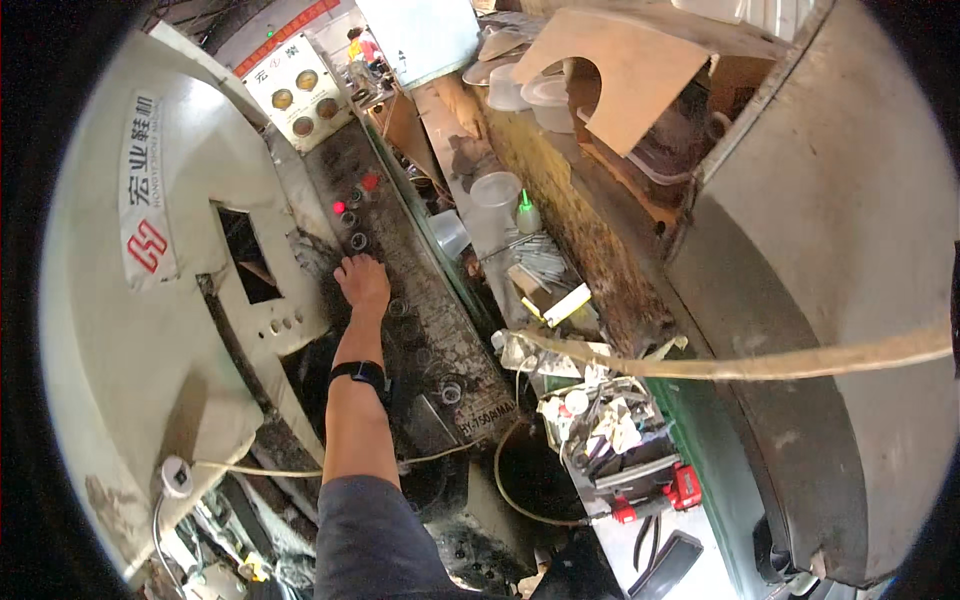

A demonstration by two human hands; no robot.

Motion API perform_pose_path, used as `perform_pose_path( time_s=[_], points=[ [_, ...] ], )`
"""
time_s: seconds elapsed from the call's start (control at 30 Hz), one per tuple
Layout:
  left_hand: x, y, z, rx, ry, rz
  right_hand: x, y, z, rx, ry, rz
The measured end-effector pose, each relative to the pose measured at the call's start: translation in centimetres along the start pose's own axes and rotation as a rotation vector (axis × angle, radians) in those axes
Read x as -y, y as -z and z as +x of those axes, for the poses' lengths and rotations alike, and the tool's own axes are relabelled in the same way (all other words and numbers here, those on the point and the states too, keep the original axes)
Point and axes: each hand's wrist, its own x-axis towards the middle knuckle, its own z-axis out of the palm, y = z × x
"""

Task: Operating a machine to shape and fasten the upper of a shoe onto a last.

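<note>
Over the dark, worn panel (435,325), left hand (365,285) palm-down, forearm (362,435) outstretched, the grip's closure unclear.

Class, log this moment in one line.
left hand: at control panel | right hand: out of view | black watch: left wrist

On the left, the cream machine (190,335) bears a white label (150,190) with a red emblem and black lettering, and the far gauge board (304,103) is cream with amber-brown dials (307,79). The control panel (440,325) is dark brown, mottled with paler worn patches, with a bright pinkish-red button (339,207) at its far end, while the near sleeve (375,540) is dark grey and the watch (358,371) black. On the right, the cardboard (620,55) is plain tan, the bottle (528,216) has a vivid green nozzle (525,197), the hose (740,366) is dull yellowish tan, and the near power tool (684,487) is red.
</note>
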Motion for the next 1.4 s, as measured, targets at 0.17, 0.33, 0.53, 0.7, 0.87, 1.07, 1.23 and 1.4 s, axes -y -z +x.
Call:
perform_pose_path(
  time_s=[0.17,0.33,0.53,0.7,0.87,1.07,1.23,1.4],
  points=[
    [-0.1,-0.6,2.5,0.216,0.098,-0.039,1.2,-1.2,3.0,0.04,0.0,0.001],
    [0.0,-1.1,4.0,0.293,0.156,-0.084,2.1,-2.4,5.4,0.071,0.008,0.015],
    [1.2,-2.8,4.0,-0.013,-0.369,0.167,2.8,-2.8,6.8,0.094,0.005,0.029],
    [2.6,-2.8,4.2,-0.107,-0.6,0.278,3.5,-3.1,7.1,0.11,-0.006,0.041],
    [2.2,-1.4,3.2,-0.154,-0.372,-0.006,3.9,-1.2,6.3,0.115,-0.022,0.063],
    [-2.0,1.0,1.6,-0.13,-0.459,-0.384,3.3,7.5,-2.3,0.054,-0.198,0.147],
    [-5.9,6.4,-6.0,-0.603,-0.97,-0.066,-5.5,15.8,-12.5,-0.426,-0.787,0.354],
    [-9.6,17.0,-23.5,-0.562,-1.42,-0.712,-21.8,22.4,-17.3,-1.061,-1.365,0.827]
  ],
)
